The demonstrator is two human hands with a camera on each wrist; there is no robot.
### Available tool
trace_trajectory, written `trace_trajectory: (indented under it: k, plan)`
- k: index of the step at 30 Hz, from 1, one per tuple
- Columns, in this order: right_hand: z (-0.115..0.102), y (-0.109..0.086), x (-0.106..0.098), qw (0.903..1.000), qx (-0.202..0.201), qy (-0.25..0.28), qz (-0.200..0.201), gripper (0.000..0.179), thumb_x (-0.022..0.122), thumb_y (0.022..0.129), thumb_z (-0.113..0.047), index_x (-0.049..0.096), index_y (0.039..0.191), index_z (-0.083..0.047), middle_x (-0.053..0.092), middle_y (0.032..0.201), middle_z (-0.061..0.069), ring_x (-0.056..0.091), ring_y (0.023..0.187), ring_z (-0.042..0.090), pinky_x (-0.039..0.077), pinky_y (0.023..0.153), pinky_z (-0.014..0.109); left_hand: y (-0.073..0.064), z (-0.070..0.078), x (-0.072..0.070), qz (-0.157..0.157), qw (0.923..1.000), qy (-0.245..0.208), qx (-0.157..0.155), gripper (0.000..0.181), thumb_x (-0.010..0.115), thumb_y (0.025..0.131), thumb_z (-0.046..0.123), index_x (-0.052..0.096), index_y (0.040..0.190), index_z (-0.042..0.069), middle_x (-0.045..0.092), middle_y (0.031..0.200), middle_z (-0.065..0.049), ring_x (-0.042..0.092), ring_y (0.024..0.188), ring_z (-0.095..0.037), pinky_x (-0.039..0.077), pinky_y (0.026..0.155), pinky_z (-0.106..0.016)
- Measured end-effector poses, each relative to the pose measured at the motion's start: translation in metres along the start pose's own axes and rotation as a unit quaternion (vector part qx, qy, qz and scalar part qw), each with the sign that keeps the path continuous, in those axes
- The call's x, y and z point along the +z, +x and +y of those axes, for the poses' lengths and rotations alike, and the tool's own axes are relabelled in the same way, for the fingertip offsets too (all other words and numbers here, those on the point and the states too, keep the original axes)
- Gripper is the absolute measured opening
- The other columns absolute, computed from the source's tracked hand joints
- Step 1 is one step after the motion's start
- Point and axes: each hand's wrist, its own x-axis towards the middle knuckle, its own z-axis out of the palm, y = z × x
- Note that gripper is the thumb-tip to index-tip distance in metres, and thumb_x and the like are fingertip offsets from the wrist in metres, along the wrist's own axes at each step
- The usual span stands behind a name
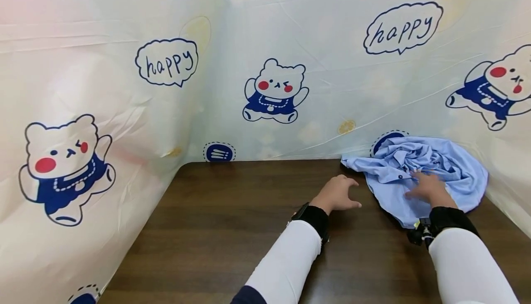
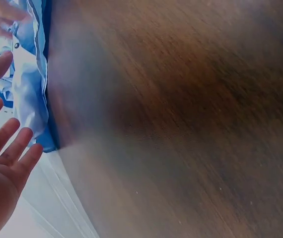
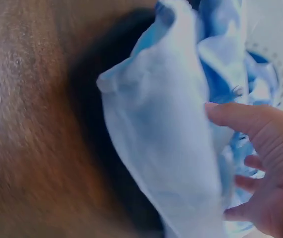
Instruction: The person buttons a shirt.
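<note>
A crumpled light blue shirt [image 1: 462, 165] with dark buttons lies in a heap at the table's far right corner. My right hand [image 1: 433, 189] is over the middle of the heap, its thumb and fingers spread apart. In the right wrist view, the thumb of that hand [image 3: 270, 153] meets the edge of a raised fold of the shirt [image 3: 156, 124], and the other fingertips are partly behind cloth. To the left of the shirt, my left hand [image 1: 338, 193] hovers above the table with fingers apart, holding nothing; the left wrist view shows its palm [image 2: 0, 183].
The dark brown wooden table [image 1: 232, 221] extends to the left and front of the shirt. A pale curtain [image 1: 224, 27] printed with bears and "happy" bubbles hangs right behind the table and along both sides. The shirt touches it at the back.
</note>
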Motion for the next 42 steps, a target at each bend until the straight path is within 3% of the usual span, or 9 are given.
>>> trace_trajectory:
  k: [5,10,16,20,26,30,33,38,42]
  plan:
    - [0.007,0.003,0.003,0.9992,-0.01,-0.009,-0.039,0.082,0.078,0.076,-0.03,0.041,0.128,0.021,0.04,0.127,0.046,0.037,0.114,0.064,0.034,0.093,0.068,0.004,0.004,-0.001,0.004,0.9999,0.004,-0.009,0.06,0.076,0.083,0.044,0.058,0.135,0.02,0.056,0.132,0.004,0.048,0.124,-0.01,0.038,0.098,-0.017]
    - [-0.01,0.011,0.005,0.9971,-0.043,-0.013,-0.062,0.077,0.079,0.074,-0.03,0.048,0.127,0.016,0.047,0.126,0.042,0.043,0.114,0.06,0.038,0.092,0.064,0.008,0.01,0.001,0.011,0.9991,0.039,-0.014,0.069,0.076,0.082,0.047,0.052,0.141,0.024,0.047,0.143,0.002,0.041,0.132,-0.015,0.038,0.102,-0.022]
    - [-0.049,0.015,0.015,0.9894,-0.121,-0.036,-0.073,0.063,0.082,0.073,-0.026,0.058,0.12,0.009,0.059,0.117,0.033,0.052,0.11,0.053,0.043,0.089,0.06,0.007,0.01,0.006,-0.038,0.9915,0.122,-0.022,0.08,0.074,0.079,0.056,0.041,0.148,0.033,0.031,0.155,-0.001,0.031,0.14,-0.025,0.037,0.106,-0.033]
    - [-0.072,0.015,0.022,0.9817,-0.161,-0.056,-0.085,0.056,0.083,0.073,-0.026,0.062,0.117,0.004,0.062,0.112,0.028,0.055,0.107,0.049,0.045,0.087,0.058,0.004,0.0,0.013,-0.062,0.9876,0.136,-0.049,0.083,0.073,0.077,0.062,0.038,0.148,0.04,0.024,0.159,0.001,0.028,0.142,-0.031,0.031,0.111,-0.044]
    - [-0.084,0.014,0.032,0.9788,-0.173,-0.067,-0.087,0.05,0.083,0.074,-0.022,0.065,0.116,-0.002,0.062,0.113,0.025,0.055,0.108,0.047,0.044,0.088,0.058,-0.002,-0.005,0.018,-0.1,0.9802,0.157,-0.069,0.066,0.065,0.079,0.069,0.053,0.138,0.043,0.041,0.148,0.007,0.042,0.13,-0.024,0.041,0.101,-0.04]
    - [-0.083,0.012,0.027,0.9779,-0.184,-0.041,-0.09,0.052,0.084,0.073,-0.022,0.065,0.116,0.0,0.061,0.115,0.027,0.054,0.11,0.048,0.044,0.09,0.057,-0.004,0.0,0.016,-0.099,0.9755,0.186,-0.065,0.057,0.064,0.081,0.068,0.06,0.131,0.042,0.053,0.135,0.011,0.048,0.12,-0.022,0.042,0.097,-0.042]
    - [-0.078,0.011,0.013,0.9803,-0.18,-0.004,-0.081,0.057,0.083,0.074,-0.026,0.063,0.118,0.003,0.059,0.118,0.03,0.054,0.109,0.049,0.045,0.088,0.055,-0.005,0.002,0.015,-0.099,0.9734,0.195,-0.068,0.053,0.063,0.082,0.067,0.061,0.129,0.043,0.055,0.132,0.013,0.049,0.118,-0.022,0.04,0.099,-0.045]
    - [-0.052,0.014,-0.015,0.9912,-0.127,0.025,-0.025,0.058,0.08,0.078,-0.031,0.062,0.116,0.009,0.061,0.11,0.033,0.06,0.094,0.043,0.051,0.073,0.048,-0.007,0.001,0.017,-0.1,0.9724,0.2,-0.064,0.052,0.063,0.082,0.067,0.061,0.128,0.044,0.055,0.131,0.013,0.049,0.12,-0.024,0.036,0.101,-0.05]
    - [-0.029,0.019,-0.023,0.9972,-0.066,0.009,0.033,0.06,0.077,0.081,-0.035,0.06,0.115,0.011,0.055,0.113,0.038,0.053,0.1,0.051,0.047,0.077,0.059,-0.008,-0.002,0.018,-0.103,0.9707,0.21,-0.058,0.051,0.062,0.082,0.068,0.062,0.127,0.045,0.057,0.128,0.013,0.05,0.118,-0.023,0.035,0.101,-0.049]
